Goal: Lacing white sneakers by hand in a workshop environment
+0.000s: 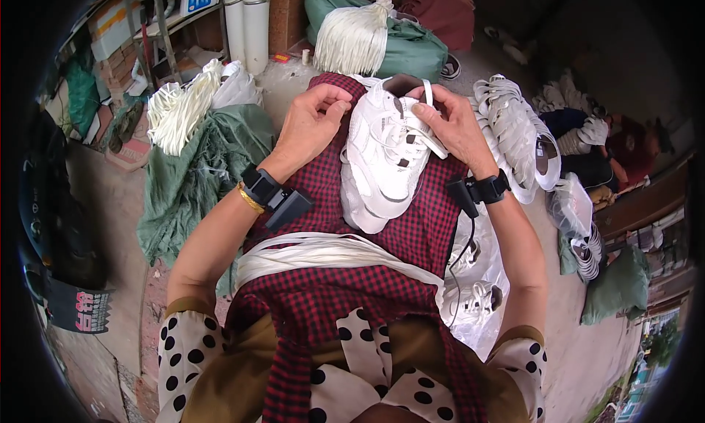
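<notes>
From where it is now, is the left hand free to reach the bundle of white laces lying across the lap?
Probably yes. The left hand is pinching a lace end beside the white sneaker, and the lace bundle lies uncovered on the checked cloth just below its wrist.

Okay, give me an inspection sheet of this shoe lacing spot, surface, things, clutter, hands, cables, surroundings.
Surface: red checked cloth over the lap.
Job's things: white sneaker on the lap; bundle of white laces across the cloth.
Clutter: row of white sneakers at right; lace bundles on green cloth at left; bagged sneakers.
Hands: left hand pinching a lace end; right hand pulling a lace at the sneaker's tongue.
Cables: thin cable from the right wristband.
Surroundings: white pipes, green sack, concrete floor.
</notes>
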Available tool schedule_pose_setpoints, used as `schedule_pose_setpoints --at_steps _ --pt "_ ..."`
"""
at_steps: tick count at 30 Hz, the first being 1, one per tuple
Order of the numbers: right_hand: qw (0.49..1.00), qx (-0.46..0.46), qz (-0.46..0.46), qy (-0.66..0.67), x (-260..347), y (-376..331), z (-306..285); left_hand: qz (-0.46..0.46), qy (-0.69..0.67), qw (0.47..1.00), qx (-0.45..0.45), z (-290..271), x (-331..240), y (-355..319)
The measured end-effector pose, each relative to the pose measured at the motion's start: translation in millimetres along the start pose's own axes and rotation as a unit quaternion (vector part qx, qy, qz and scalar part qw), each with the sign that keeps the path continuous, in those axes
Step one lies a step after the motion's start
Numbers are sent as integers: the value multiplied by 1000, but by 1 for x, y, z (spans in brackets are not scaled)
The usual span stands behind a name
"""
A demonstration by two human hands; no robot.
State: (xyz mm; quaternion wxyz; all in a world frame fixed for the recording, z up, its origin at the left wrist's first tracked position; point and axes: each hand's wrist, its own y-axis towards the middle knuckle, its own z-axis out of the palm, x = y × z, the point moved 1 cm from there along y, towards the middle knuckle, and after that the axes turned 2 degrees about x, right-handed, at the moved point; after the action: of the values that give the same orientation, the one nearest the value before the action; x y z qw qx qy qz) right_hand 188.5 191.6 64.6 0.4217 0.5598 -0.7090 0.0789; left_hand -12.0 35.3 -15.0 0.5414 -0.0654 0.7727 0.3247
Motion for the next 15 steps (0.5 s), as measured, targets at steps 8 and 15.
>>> schedule_pose_setpoints --at_steps 8,15 --pt "982 20 -108 -152 8 4 24 -3 27 1000 -5 -10 4 -8" --pt "972 80 -127 -180 12 -3 26 5 85 996 18 0 0 -7"
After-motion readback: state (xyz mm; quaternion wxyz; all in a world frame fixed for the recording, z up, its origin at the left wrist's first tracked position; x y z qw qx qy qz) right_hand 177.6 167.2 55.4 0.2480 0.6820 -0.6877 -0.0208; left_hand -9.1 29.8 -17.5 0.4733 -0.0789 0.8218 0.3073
